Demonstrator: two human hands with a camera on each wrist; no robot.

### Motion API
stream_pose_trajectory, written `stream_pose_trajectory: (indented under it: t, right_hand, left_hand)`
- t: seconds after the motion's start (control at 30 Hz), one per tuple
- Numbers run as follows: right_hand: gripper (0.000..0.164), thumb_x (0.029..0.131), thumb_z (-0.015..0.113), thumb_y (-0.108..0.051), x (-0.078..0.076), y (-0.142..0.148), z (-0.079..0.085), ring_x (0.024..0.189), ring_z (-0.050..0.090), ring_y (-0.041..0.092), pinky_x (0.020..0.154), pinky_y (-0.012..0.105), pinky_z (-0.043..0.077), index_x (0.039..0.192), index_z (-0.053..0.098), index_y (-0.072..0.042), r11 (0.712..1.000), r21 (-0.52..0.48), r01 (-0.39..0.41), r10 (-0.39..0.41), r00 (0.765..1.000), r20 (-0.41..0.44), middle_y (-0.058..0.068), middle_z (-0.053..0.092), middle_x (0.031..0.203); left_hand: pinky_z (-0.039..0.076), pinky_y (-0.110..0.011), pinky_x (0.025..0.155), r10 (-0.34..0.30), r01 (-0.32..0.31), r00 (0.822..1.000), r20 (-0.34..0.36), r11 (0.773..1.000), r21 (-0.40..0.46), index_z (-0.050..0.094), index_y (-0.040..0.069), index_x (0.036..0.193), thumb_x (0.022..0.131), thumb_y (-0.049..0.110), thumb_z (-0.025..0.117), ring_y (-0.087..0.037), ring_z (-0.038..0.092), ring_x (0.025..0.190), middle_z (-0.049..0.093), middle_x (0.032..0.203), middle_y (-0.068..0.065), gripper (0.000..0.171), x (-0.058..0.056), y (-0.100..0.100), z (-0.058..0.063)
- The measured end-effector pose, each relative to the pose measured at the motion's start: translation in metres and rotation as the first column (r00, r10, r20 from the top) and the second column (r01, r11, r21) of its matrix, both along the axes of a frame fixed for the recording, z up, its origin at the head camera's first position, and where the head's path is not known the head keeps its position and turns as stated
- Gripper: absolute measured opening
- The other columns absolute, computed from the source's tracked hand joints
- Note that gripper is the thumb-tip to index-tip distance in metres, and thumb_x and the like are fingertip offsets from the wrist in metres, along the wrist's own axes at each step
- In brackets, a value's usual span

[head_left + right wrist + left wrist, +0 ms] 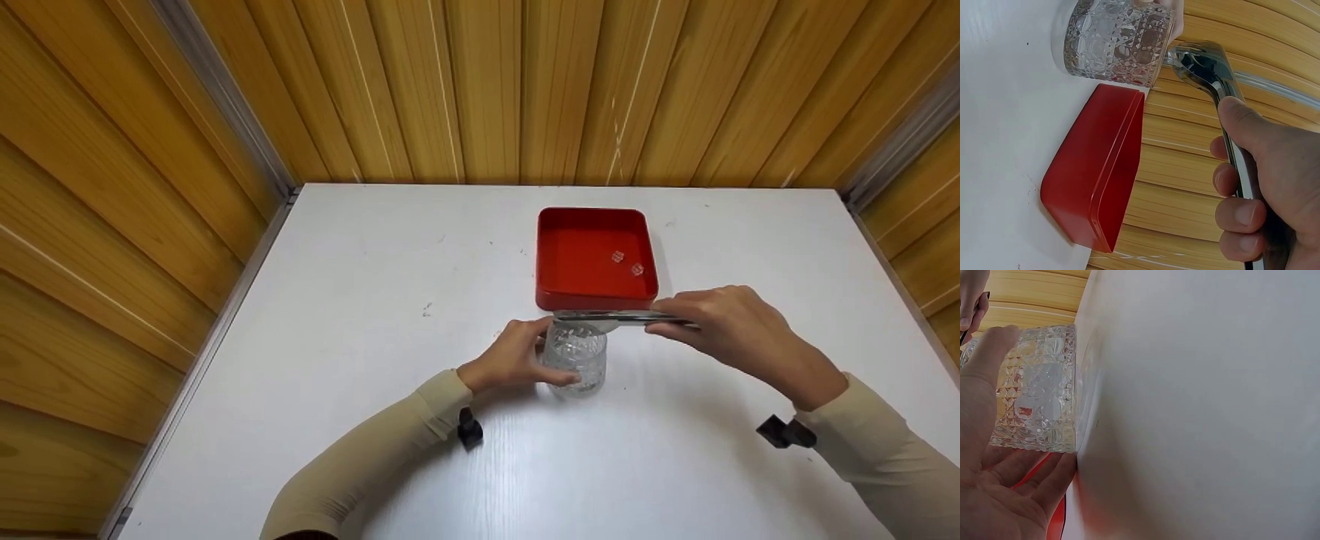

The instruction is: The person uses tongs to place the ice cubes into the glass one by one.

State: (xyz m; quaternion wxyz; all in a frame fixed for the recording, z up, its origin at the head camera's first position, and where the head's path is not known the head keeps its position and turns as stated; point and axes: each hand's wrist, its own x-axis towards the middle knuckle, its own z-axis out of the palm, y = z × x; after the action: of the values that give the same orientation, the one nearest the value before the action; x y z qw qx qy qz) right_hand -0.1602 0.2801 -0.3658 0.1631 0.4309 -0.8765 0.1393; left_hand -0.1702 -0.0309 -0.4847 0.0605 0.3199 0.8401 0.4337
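A clear glass tumbler with a diamond-cut pattern stands upright on the white table. My left hand grips it from the left, with the thumb on the near side and fingers at the far side. In the right wrist view, my right hand holds shiny metal tongs with a spoon-like end. That end is over the tumbler's rim; whether it pinches anything cannot be made out. Behind the tumbler sits a red square box, open at the top, with two small clear cubes inside.
The white table meets yellow wood-patterned panels at the back and sides. Grey metal rails run along the corners. A small black device is strapped under each wrist.
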Motion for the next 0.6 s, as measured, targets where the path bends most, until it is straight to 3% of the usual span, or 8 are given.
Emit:
stream_pose_trajectory:
  t: [0.27, 0.6]
  right_hand:
    - [0.043, 0.078, 0.091, -0.023, -0.0006, 0.0002, 0.0023, 0.056, 0.053, 0.004, 0.047, 0.020, 0.040, 0.118, 0.076, -0.016, 0.998, 0.046, 0.050, -0.050, 0.999, -0.003, -0.002, 0.076, 0.088]
    - [0.046, 0.079, 0.090, -0.028, -0.0039, 0.0043, -0.0015, 0.058, 0.057, 0.008, 0.049, 0.023, 0.042, 0.120, 0.074, -0.016, 0.995, 0.044, 0.095, -0.095, 0.995, -0.002, 0.001, 0.076, 0.086]
  left_hand:
    - [0.053, -0.018, 0.089, 0.012, -0.012, 0.999, -0.042, 1.000, -0.008, 0.060, 0.012, 0.139, 0.076, 0.037, 0.091, -0.007, 0.069, 0.104, 0.074, 0.117, 0.002, 0.074, -0.0019, -0.0004, 0.0012]
    - [0.053, -0.018, 0.089, -0.001, 0.000, 0.999, -0.040, 1.000, -0.005, 0.060, 0.012, 0.138, 0.078, 0.038, 0.090, -0.003, 0.066, 0.103, 0.073, 0.118, 0.004, 0.072, -0.0013, 0.0005, 0.0019]
